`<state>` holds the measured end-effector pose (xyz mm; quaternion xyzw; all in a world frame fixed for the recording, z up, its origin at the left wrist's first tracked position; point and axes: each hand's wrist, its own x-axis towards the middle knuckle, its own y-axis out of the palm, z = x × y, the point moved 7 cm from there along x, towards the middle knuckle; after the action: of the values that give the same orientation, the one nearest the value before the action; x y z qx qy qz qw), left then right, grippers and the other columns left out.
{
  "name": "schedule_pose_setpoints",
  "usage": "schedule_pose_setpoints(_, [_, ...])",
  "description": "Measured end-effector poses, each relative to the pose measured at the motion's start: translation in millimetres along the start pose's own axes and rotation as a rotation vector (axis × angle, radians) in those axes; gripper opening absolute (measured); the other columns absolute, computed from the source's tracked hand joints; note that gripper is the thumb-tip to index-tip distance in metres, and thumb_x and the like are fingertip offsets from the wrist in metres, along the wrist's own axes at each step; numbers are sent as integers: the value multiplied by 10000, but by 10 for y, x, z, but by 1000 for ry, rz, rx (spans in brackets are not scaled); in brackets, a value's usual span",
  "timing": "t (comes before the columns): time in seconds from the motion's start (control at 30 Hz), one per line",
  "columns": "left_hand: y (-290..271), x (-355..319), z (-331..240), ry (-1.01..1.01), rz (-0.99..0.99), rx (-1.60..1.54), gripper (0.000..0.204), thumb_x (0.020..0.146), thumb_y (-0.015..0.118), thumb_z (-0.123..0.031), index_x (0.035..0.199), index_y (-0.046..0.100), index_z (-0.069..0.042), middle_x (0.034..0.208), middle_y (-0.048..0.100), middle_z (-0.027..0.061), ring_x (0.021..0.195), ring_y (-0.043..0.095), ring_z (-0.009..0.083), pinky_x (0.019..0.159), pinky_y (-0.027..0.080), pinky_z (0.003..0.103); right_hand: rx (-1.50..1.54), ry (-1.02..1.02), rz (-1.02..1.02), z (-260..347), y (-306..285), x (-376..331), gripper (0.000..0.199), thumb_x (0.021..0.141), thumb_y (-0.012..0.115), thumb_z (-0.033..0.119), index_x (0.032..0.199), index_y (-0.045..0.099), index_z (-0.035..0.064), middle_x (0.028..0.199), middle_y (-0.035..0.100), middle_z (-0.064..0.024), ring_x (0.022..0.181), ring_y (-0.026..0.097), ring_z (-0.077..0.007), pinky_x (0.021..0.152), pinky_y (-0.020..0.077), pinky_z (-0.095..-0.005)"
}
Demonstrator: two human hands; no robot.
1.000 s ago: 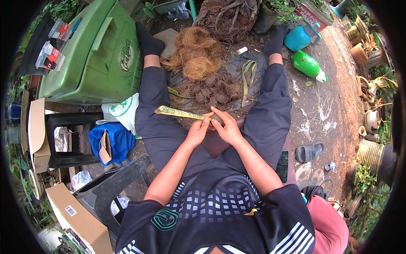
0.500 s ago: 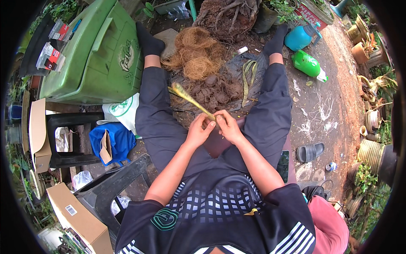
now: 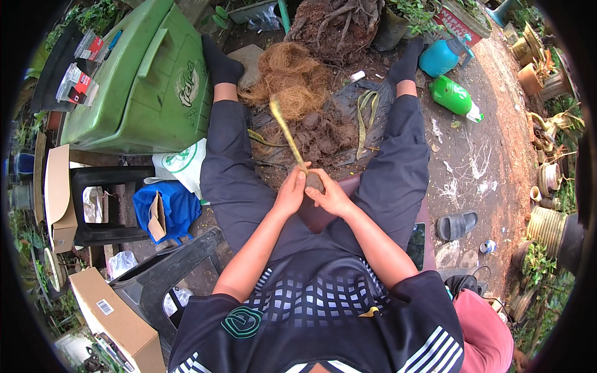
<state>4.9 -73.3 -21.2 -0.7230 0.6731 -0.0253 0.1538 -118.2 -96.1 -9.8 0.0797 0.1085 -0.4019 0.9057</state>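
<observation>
A pale yellow-green plant stalk (image 3: pixel 288 132) rises from between my hands, leaning slightly left, its far end blurred. At its base is a rounded brown lump (image 3: pixel 314 181), like a small ball of soil or root. My left hand (image 3: pixel 290 191) is closed around the stalk's base, against the lump's left side. My right hand (image 3: pixel 332 194) curls around the lump from the right, thumb on its near side. Beyond them, dark brown clumps of soil (image 3: pixel 320 138) lie on a black plastic sheet (image 3: pixel 348 102), with a heap of tan coconut fibre (image 3: pixel 280 71) behind.
A green cooler bin (image 3: pixel 149 81) stands at left, near a blue bag (image 3: pixel 165 208) and a black plastic stool (image 3: pixel 168 267). On the right are a blue spray bottle (image 3: pixel 438 61), a green bottle (image 3: pixel 453 94) and a grey slipper (image 3: pixel 457 225). A flat strap (image 3: pixel 367 118) lies ahead.
The stalk has swung from a strong left lean to nearly straight away from me. The brown lump at its base now shows between my hands, and my right fingers have spread around it.
</observation>
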Motion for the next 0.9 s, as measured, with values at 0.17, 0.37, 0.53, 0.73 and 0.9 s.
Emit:
schedule_pose_setpoints(0.17, [54, -12, 27, -20, 88, 45, 663, 1027, 196, -565, 1424, 439, -93, 1309, 559, 143, 1221, 528, 255, 1052, 380, 355, -142, -32, -29, 32, -7, -16, 537, 900, 681, 326, 1304, 421, 87, 981, 617, -154, 814, 650, -272, 704, 508, -374])
schedule_pose_setpoints(0.37, [157, -3, 24, -201, 104, -716, 646, 1018, 312, -561, 1485, 360, -118, 1395, 480, 114, 1269, 481, 218, 1055, 399, 349, -329, -183, -147, 141, 19, -37, 671, 849, 716, 378, 1353, 368, 107, 1224, 583, -208, 1096, 606, -414, 901, 483, -458])
schedule_pose_setpoints(0.53, [158, -16, 34, -317, 107, -666, 545, 1013, 467, -406, 1446, 398, -83, 1313, 537, 101, 1214, 516, 186, 1021, 446, 335, -465, -66, -133, 122, 20, -20, 806, 809, 734, 427, 1426, 300, 143, 1275, 580, -209, 1121, 597, -424, 917, 484, -484])
schedule_pose_setpoints(0.73, [4, 22, 108, -316, -39, -678, 331, 945, 542, -210, 1203, 555, -3, 1114, 620, 108, 1065, 597, 205, 949, 493, 344, -553, -96, -131, 174, 40, -42, 752, 841, 713, 349, 1443, 305, 159, 996, 659, -163, 903, 666, -360, 787, 519, -435])
schedule_pose_setpoints(0.9, [-150, 11, 199, -294, -180, -950, 189, 942, 479, -210, 874, 540, -44, 859, 599, 104, 767, 631, 237, 688, 548, 382, -242, -69, -372, 62, -240, 12, 431, 924, 630, 210, 1318, 491, 106, 702, 566, -62, 628, 597, -172, 615, 486, -326])
